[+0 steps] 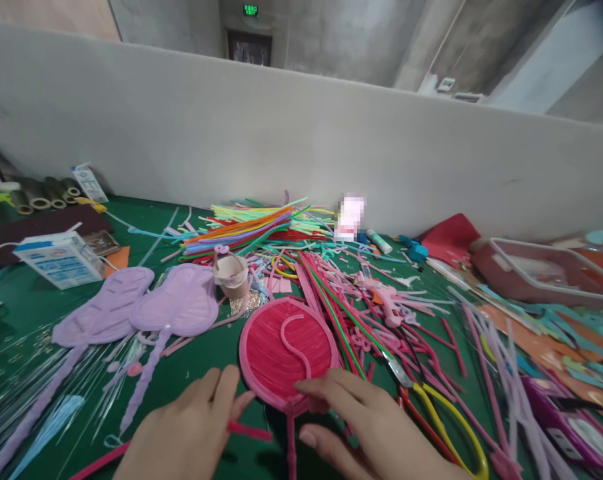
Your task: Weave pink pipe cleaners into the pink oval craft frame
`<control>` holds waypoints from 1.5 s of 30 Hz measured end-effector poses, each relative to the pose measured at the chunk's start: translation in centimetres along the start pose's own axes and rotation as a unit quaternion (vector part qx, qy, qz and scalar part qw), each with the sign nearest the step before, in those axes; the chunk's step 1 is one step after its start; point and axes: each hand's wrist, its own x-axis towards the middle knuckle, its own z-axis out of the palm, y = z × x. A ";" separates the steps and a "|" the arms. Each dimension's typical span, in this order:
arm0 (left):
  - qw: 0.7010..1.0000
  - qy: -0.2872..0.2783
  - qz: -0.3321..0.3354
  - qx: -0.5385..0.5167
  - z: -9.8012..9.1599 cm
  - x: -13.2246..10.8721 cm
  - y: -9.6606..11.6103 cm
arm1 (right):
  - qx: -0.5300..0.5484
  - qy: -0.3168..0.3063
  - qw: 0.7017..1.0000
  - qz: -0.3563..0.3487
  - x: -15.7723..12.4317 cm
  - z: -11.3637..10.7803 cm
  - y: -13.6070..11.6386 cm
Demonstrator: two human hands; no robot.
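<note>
A round, deep-pink fan (266, 347) with a paler pink fuzzy rim and a wrapped handle lies in front of me. On its face rests a light pink pipe cleaner (287, 339) bent into an S-curve. My right hand (366, 420) has fingertips on the fan's lower right, at the S-curve's lower end, with the thumb apart beside the handle. My left hand (191, 420) is at the fan's lower left, curled around a dark pink pipe cleaner (251, 432) that sticks out at both sides. Its thumb and index tips are near the rim.
Two lilac fuzzy fans (178, 303) lie left. Yellow-handled scissors (441, 413) are near my right hand, among pink pipe cleaners (326, 313). Behind are a multicoloured pipe-cleaner pile (251, 227), a paper cup (232, 277) and a milk carton (58, 259). A glue gun-like purple device (571, 427) sits right.
</note>
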 end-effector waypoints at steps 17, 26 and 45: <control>0.928 0.237 0.280 -0.070 -2.6 7.8 3.0 | 0.622 -0.124 0.769 0.082 0.7 -2.4 3.4; 0.923 0.294 0.250 -0.003 0.1 11.5 3.6 | 0.701 -0.108 0.704 0.027 2.2 -0.3 8.3; 0.938 0.254 0.228 -0.052 3.2 10.6 5.2 | 0.650 0.114 0.746 0.089 2.4 0.9 8.1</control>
